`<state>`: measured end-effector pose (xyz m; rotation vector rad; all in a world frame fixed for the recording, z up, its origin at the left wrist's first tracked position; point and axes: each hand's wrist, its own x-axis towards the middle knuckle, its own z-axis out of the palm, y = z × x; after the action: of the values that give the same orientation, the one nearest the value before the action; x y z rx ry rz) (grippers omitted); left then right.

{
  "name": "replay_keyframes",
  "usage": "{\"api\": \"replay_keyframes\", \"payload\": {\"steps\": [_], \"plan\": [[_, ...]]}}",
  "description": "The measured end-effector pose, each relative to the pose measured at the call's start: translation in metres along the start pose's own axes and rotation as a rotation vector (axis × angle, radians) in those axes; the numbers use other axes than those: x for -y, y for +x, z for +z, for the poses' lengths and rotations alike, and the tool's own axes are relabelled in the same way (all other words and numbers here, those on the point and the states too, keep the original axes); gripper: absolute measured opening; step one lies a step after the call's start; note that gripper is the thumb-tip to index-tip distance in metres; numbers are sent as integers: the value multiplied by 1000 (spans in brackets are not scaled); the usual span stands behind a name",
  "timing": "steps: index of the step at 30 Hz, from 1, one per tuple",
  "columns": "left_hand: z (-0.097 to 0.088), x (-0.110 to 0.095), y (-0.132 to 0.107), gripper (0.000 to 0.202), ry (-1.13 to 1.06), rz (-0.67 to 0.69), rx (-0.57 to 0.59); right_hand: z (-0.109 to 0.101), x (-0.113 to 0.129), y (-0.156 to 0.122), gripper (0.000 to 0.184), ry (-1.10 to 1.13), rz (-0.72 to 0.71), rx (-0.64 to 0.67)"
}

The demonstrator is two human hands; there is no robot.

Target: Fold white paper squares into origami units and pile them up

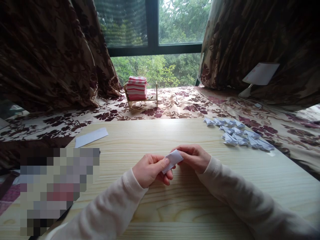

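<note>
- The left hand (151,170) pinches the lower end of a small folded white paper (172,159) between thumb and fingers.
- The right hand (195,156) pinches the paper's upper right end, its fingers curled behind it.
- The paper sits between both hands, held just above the table (150,133), near its front middle.
- A pile (237,135) of small folded white pieces lies at the table's far right corner, well apart from the hands.
- A flat white sheet (91,137) lies at the far left.
- Beyond the table, a wooden rack (142,98) holds striped cloths (136,87) below the window (175,23).
</note>
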<state>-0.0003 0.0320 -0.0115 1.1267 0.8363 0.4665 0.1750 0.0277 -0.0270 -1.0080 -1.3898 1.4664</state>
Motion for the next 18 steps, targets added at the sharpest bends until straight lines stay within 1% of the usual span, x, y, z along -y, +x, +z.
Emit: {"api": "replay_keyframes", "payload": {"steps": [4, 6, 8, 12, 15, 18], "plan": [[3, -1, 0, 55, 18, 19, -57, -6, 0, 3, 53, 27, 87, -54], [4, -1, 0, 56, 22, 21, -72, -6, 1, 3, 56, 28, 109, -43], [5, -1, -1, 57, 27, 22, -85, -3, 2, 2, 53, -24, 83, -12], [6, -1, -1, 57, 22, 33, -68, 2, 2, 0, 39, -103, -45, -41], [5, -2, -1, 54, -29, 12, -26, 1, 1, -1, 35, -97, -71, -23], [4, -1, 0, 53, -107, -19, -20, 0, 2, -2, 32, -117, -86, -37]]}}
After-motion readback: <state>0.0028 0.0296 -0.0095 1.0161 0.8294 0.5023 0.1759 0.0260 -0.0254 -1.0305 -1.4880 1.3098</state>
